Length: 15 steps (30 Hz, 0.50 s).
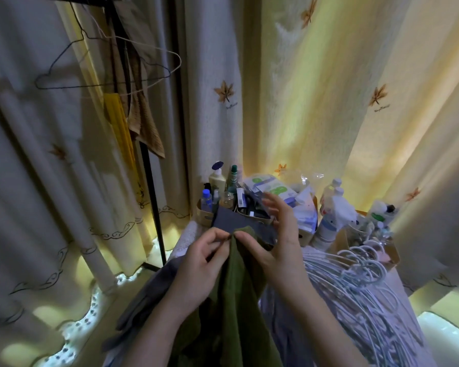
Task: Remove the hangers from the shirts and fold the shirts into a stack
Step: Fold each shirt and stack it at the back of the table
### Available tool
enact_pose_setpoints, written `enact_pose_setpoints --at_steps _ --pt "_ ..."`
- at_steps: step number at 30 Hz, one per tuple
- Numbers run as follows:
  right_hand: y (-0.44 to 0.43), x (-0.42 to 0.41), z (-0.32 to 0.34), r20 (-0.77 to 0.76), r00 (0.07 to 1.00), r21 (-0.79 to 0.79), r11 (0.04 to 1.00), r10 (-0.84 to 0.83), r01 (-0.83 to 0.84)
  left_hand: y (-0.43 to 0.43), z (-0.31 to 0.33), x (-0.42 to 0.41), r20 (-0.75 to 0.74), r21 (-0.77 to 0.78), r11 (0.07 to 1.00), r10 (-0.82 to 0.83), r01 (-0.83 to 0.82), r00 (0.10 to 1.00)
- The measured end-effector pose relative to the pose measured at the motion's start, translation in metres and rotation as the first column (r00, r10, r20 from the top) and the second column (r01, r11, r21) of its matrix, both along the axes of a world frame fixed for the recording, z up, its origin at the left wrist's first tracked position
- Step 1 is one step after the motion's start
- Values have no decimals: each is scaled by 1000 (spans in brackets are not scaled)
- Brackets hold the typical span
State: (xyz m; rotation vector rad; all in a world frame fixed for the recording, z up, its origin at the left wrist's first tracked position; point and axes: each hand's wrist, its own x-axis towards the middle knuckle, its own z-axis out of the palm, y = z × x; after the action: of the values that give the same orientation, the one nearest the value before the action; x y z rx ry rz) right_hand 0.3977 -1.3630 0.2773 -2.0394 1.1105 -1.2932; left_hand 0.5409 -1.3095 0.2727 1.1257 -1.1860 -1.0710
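My left hand [196, 266] and right hand [273, 247] pinch the green shirt [233, 300] beside the hanger pile [355, 276]. Probably soft and limp; grip at shoulders.

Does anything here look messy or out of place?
Yes: the white hangers lie in a tangled heap right of the green shirt, and packets are piled crookedly over the cardboard box of bottles.
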Motion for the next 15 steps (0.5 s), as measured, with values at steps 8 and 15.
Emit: enact_pose_setpoints --at_steps 8,15 --pt "-47 15 86 -26 991 -179 975 130 -132 -51 92 21 130 -272 962 42 -5 991" --pt "-79 -1 218 -81 997 -419 908 -15 -21 -81 157 50 337 -463 879 57 113 940"
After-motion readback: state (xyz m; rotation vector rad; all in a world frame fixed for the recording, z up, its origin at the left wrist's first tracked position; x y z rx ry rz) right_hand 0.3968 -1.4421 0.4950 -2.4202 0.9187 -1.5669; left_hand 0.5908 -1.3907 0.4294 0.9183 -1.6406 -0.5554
